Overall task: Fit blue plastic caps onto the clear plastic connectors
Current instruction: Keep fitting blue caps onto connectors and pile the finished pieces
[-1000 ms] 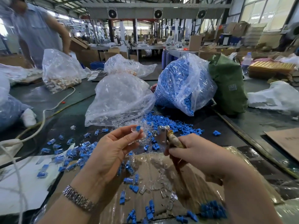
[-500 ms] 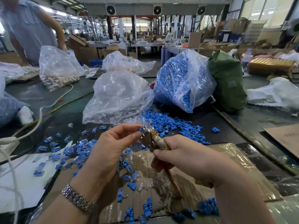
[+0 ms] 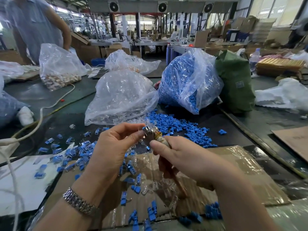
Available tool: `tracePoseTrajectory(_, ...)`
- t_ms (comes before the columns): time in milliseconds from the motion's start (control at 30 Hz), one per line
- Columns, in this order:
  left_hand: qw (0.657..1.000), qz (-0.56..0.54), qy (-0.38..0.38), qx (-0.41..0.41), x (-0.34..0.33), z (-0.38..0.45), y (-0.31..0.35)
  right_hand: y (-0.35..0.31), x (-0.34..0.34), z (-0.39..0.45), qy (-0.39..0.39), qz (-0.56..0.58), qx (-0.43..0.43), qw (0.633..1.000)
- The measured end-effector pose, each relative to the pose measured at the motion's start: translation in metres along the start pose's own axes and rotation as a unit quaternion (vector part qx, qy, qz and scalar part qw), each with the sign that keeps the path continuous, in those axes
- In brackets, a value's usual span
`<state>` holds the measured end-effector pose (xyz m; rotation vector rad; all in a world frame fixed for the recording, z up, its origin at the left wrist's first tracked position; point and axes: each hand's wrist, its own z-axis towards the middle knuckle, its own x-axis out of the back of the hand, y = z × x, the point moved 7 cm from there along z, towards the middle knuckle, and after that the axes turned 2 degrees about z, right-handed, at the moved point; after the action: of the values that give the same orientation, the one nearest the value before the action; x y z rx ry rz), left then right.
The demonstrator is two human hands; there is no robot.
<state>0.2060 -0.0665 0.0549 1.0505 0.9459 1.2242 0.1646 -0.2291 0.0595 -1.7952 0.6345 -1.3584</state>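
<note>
Here the left hand (image 3: 115,147) pinches a blue cap (image 3: 145,128) against the tool (image 3: 156,135), clasped in the right hand's (image 3: 188,161) grip.

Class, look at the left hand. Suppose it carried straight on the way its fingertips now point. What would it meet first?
The left hand, pinching a blue cap, points right toward the metal-tipped tool gripped by the right hand. It would probably meet that tool tip first; depth is unclear.

The cardboard sheet (image 3: 230,165) is brown and covered with glossy clear tape. The bags (image 3: 121,97) are thin, crinkled, shiny plastic. The wristwatch band (image 3: 78,203) is polished metal. Blue caps (image 3: 183,127) look matt plastic.
</note>
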Motion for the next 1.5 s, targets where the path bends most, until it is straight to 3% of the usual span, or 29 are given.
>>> tracePoseTrajectory(100, 0.996, 0.069, 0.039, -0.030, 0.014, 0.001, 0.007, 0.005, 0.016, -0.003, 0.022, 0.012, -0.001, 1.000)
tracePoseTrajectory(167, 0.973, 0.212, 0.081, -0.046, 0.029, 0.001, 0.010, 0.015, 0.033, -0.004, 0.076, -0.001, -0.021, 0.997)
tracePoseTrajectory(233, 0.910, 0.398, 0.114, -0.029, 0.042, 0.003, 0.010, 0.027, 0.046, 0.000, 0.125, -0.074, -0.059, 0.988)
tracePoseTrajectory(333, 0.761, 0.639, 0.108, 0.032, 0.046, 0.003, 0.007, 0.042, 0.048, 0.006, 0.151, -0.181, -0.128, 0.963)
tracePoseTrajectory(367, 0.752, 0.652, 0.094, 0.025, 0.041, 0.002, 0.007, 0.046, 0.046, 0.009, 0.149, -0.213, -0.148, 0.954)
tracePoseTrajectory(467, 0.840, 0.531, -0.021, -0.107, 0.003, -0.003, 0.010, 0.057, 0.039, 0.015, 0.136, -0.274, -0.188, 0.933)
tracePoseTrajectory(500, 0.850, 0.503, -0.082, -0.132, -0.014, -0.007, 0.009, 0.058, 0.038, 0.016, 0.131, -0.281, -0.198, 0.930)
tracePoseTrajectory(567, 0.826, 0.508, -0.186, -0.158, -0.042, -0.017, -0.002, 0.061, 0.034, 0.017, 0.116, -0.286, -0.217, 0.926)
tracePoseTrajectory(733, 0.800, 0.523, -0.245, -0.164, -0.065, -0.018, -0.025, 0.061, 0.033, 0.013, 0.118, -0.295, -0.230, 0.920)
tracePoseTrajectory(800, 0.796, 0.527, -0.247, -0.166, -0.068, -0.015, -0.028, 0.061, 0.033, 0.013, 0.118, -0.298, -0.230, 0.919)
tracePoseTrajectory(1033, 0.838, 0.488, -0.193, -0.148, -0.056, -0.012, -0.022, 0.063, 0.035, 0.019, 0.153, -0.321, -0.212, 0.910)
tracePoseTrajectory(1167, 0.886, 0.434, -0.140, -0.085, -0.037, -0.006, -0.016, 0.032, 0.030, 0.039, 0.217, -0.317, -0.050, 0.922)
tracePoseTrajectory(1233, 0.920, 0.373, -0.112, -0.041, -0.025, -0.003, -0.013, 0.020, 0.019, 0.048, 0.210, -0.336, 0.004, 0.918)
tracePoseTrajectory(1367, 0.976, 0.189, -0.060, 0.091, -0.002, 0.002, -0.019, 0.023, -0.003, 0.060, 0.135, -0.395, 0.009, 0.909)
tracePoseTrajectory(1500, 0.979, -0.021, -0.059, 0.195, 0.002, 0.001, -0.031, 0.025, -0.003, 0.062, 0.143, -0.411, 0.013, 0.900)
